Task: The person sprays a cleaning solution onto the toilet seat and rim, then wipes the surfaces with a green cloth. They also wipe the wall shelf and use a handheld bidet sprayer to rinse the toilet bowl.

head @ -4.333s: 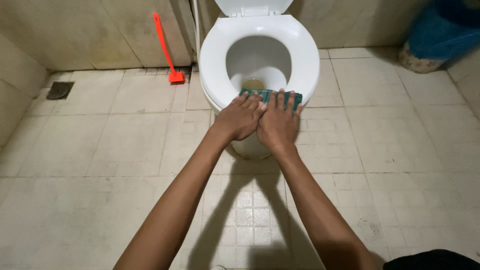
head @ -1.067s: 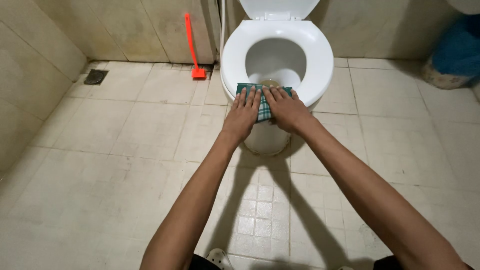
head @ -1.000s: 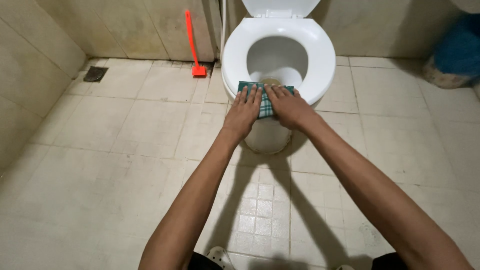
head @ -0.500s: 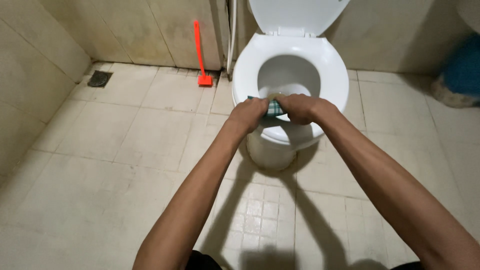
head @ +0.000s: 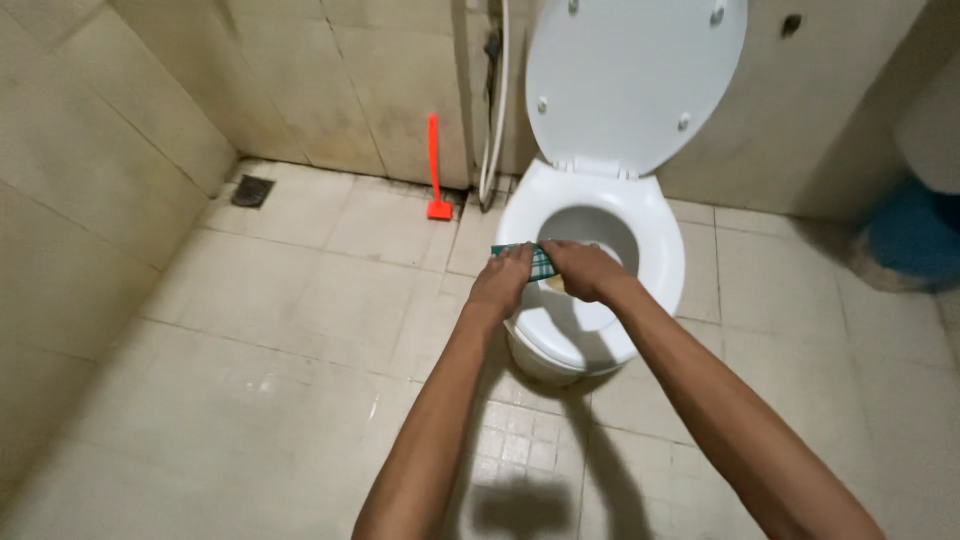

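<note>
Both hands, left hand (head: 503,281) and right hand (head: 583,270), press together on a green checked cloth (head: 541,262) lying on the left rim of the white plastic toilet seat (head: 660,250). The white lid (head: 634,80) stands raised. A red long-handled brush (head: 436,166) leans against the tiled wall (head: 330,80), beside a white hose (head: 497,100).

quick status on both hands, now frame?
Left hand: closed on the green checked cloth, pressing it on the toilet seat.
Right hand: closed on the same cloth, at the bowl's inner edge.
</note>
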